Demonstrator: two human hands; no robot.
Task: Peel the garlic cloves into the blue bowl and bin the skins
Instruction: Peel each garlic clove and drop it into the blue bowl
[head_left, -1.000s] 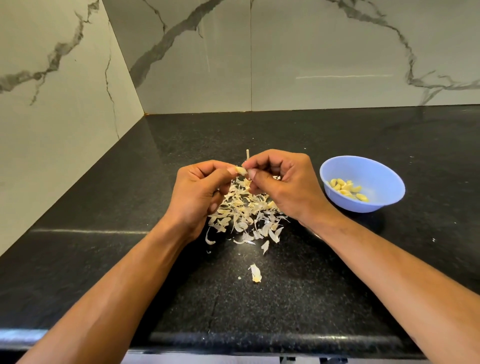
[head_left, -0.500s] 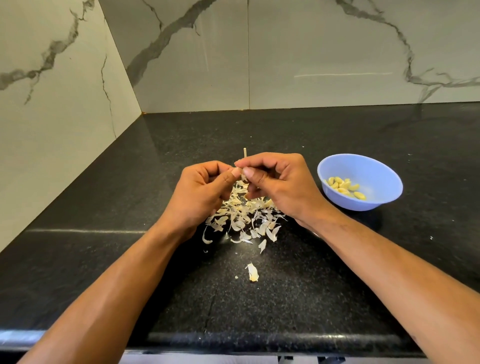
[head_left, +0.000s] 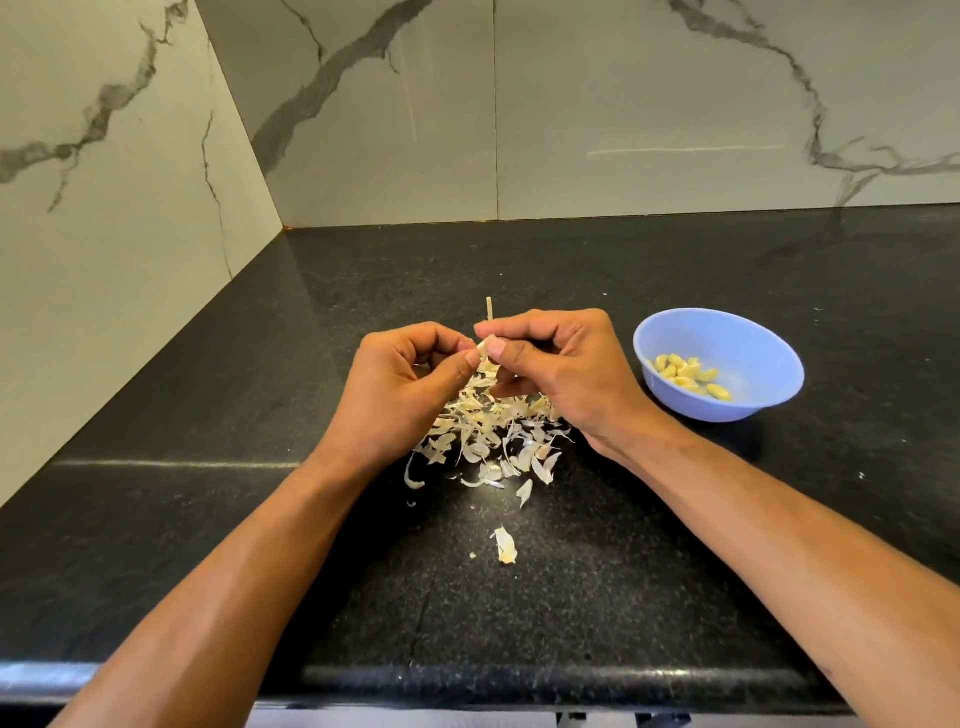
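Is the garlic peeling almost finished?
Partly. Peeled cloves already sit in the bowl. Left hand and right hand pinch one clove now. The skins piled on the counter are not binned; no bin shows.

Garlic clove (head_left: 484, 347) between both hands' fingertips.

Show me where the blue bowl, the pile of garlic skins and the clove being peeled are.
blue bowl (head_left: 748, 332): head view, bare inner wall.
pile of garlic skins (head_left: 483, 436): head view, middle of heap.
clove (head_left: 483, 347): head view, part showing between both thumbs.
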